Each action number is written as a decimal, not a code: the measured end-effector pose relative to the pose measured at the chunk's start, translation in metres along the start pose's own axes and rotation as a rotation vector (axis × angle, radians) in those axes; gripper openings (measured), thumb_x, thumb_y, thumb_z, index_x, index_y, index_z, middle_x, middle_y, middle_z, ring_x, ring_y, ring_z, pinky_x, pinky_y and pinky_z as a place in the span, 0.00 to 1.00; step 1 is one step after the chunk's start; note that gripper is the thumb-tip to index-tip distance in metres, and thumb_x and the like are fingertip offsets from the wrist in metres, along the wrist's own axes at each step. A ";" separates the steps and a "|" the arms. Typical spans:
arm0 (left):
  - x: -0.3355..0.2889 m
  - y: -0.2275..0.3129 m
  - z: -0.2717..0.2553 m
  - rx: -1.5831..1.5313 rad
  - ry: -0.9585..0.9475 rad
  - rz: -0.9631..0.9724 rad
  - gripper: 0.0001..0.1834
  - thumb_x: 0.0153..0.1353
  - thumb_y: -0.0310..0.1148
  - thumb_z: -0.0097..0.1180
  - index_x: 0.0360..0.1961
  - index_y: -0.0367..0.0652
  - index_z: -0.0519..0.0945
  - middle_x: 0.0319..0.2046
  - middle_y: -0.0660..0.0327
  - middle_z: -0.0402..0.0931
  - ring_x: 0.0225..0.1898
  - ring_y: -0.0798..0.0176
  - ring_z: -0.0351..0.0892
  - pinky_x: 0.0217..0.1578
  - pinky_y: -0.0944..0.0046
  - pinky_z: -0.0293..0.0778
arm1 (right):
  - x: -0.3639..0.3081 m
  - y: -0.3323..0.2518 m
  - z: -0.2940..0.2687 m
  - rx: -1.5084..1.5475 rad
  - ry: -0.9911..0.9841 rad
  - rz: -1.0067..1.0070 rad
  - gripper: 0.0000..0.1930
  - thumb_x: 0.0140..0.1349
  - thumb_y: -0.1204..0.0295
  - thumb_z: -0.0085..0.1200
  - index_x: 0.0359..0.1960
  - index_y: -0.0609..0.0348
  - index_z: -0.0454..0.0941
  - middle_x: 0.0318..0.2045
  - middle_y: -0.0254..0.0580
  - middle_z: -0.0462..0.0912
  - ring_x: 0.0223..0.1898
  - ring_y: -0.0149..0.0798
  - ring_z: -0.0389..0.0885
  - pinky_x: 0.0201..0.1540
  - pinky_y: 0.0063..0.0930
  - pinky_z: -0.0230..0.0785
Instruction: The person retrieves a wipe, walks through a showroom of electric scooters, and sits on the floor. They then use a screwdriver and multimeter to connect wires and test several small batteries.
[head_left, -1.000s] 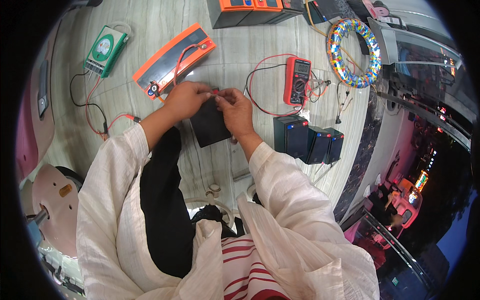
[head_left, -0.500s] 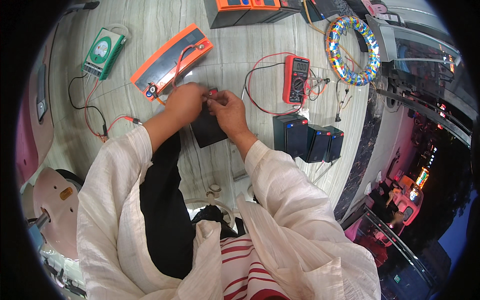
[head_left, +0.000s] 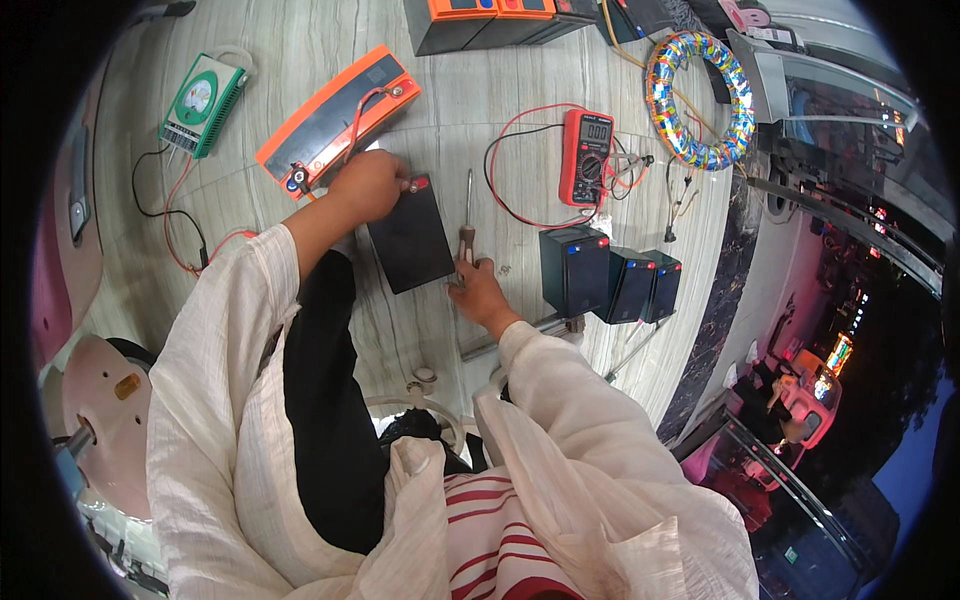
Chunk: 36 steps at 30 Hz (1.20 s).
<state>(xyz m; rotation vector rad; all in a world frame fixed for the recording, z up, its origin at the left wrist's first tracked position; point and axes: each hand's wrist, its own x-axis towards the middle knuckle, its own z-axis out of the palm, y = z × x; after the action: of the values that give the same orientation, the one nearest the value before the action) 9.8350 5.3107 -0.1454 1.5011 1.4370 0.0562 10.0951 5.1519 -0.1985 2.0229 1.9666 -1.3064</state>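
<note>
A black battery [head_left: 411,238] with a red terminal at its far end lies on the floor before me. My left hand [head_left: 368,187] is closed at that terminal. Its fingertips pinch something too small to make out. Just right of the battery, my right hand [head_left: 482,297] grips the handle end of a screwdriver [head_left: 467,240], whose thin shaft points away from me. Beyond my left hand lies an orange and dark grey battery [head_left: 340,115]. A short red cable [head_left: 356,125] runs from its far right terminal toward my left hand, which hides the cable's end.
A red multimeter [head_left: 586,160] with leads lies to the right, behind several upright black batteries [head_left: 575,270]. A green and white tester [head_left: 203,105] with clip leads is at the far left. A colourful wrapped ring [head_left: 655,85] and more orange-topped batteries [head_left: 470,35] sit farther back.
My right hand has left the terminal, come nearer to me and taken hold of the screwdriver's handle. The left hand stays at the terminal, and the black battery's top shows more.
</note>
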 end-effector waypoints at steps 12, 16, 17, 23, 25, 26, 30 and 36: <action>-0.002 0.009 -0.012 0.015 -0.115 -0.136 0.12 0.59 0.39 0.60 0.42 0.52 0.87 0.44 0.57 0.83 0.48 0.52 0.81 0.48 0.55 0.76 | -0.051 -0.104 -0.126 0.302 0.500 -0.102 0.19 0.57 0.80 0.55 0.53 0.60 0.75 0.45 0.51 0.77 0.41 0.51 0.79 0.43 0.35 0.72; -0.002 0.005 -0.007 0.019 -0.056 -0.065 0.12 0.58 0.39 0.60 0.40 0.46 0.86 0.36 0.56 0.84 0.40 0.55 0.83 0.42 0.57 0.75 | -0.065 -0.138 -0.161 0.085 0.465 -0.321 0.20 0.55 0.80 0.58 0.52 0.62 0.74 0.44 0.50 0.79 0.41 0.49 0.80 0.44 0.34 0.73; -0.002 0.008 -0.008 0.023 -0.059 -0.068 0.12 0.58 0.39 0.60 0.40 0.46 0.86 0.37 0.56 0.84 0.40 0.55 0.83 0.42 0.57 0.76 | -0.066 -0.144 -0.166 0.069 0.454 -0.349 0.21 0.55 0.79 0.59 0.52 0.62 0.74 0.43 0.50 0.79 0.40 0.49 0.80 0.44 0.34 0.73; 0.002 0.005 -0.004 0.017 -0.040 -0.075 0.13 0.57 0.40 0.61 0.41 0.47 0.87 0.38 0.55 0.84 0.41 0.54 0.83 0.43 0.55 0.76 | -0.069 -0.163 -0.167 0.059 0.389 -0.426 0.21 0.53 0.79 0.60 0.51 0.61 0.74 0.39 0.49 0.78 0.39 0.49 0.79 0.44 0.36 0.73; 0.002 0.004 -0.003 0.015 -0.033 -0.083 0.13 0.57 0.40 0.61 0.41 0.47 0.87 0.38 0.56 0.85 0.42 0.54 0.83 0.43 0.55 0.77 | -0.068 -0.165 -0.165 0.058 0.378 -0.430 0.21 0.53 0.79 0.60 0.51 0.61 0.74 0.39 0.49 0.78 0.38 0.50 0.79 0.43 0.36 0.73; 0.001 0.004 -0.004 0.012 -0.032 -0.087 0.13 0.57 0.40 0.61 0.41 0.47 0.87 0.38 0.56 0.85 0.42 0.54 0.83 0.44 0.56 0.77 | -0.067 -0.166 -0.165 0.051 0.379 -0.434 0.21 0.53 0.79 0.60 0.51 0.61 0.74 0.39 0.49 0.78 0.38 0.50 0.79 0.43 0.36 0.73; -0.001 0.007 -0.006 0.001 -0.044 -0.114 0.14 0.56 0.39 0.62 0.41 0.47 0.87 0.38 0.56 0.85 0.42 0.55 0.84 0.44 0.56 0.77 | -0.065 -0.168 -0.165 0.032 0.377 -0.445 0.21 0.53 0.79 0.60 0.51 0.62 0.74 0.38 0.50 0.78 0.38 0.50 0.79 0.42 0.35 0.73; 0.001 0.006 -0.007 -0.002 -0.073 -0.120 0.13 0.57 0.41 0.61 0.42 0.51 0.87 0.43 0.58 0.84 0.47 0.53 0.83 0.47 0.54 0.76 | -0.062 -0.169 -0.162 0.021 0.359 -0.467 0.21 0.53 0.79 0.60 0.51 0.61 0.74 0.38 0.50 0.78 0.37 0.50 0.79 0.41 0.36 0.73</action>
<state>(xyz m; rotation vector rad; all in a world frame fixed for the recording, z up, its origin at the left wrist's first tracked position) 9.8348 5.3169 -0.1387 1.3984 1.4642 -0.0697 10.0487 5.2251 0.0280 1.9939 2.7251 -1.0754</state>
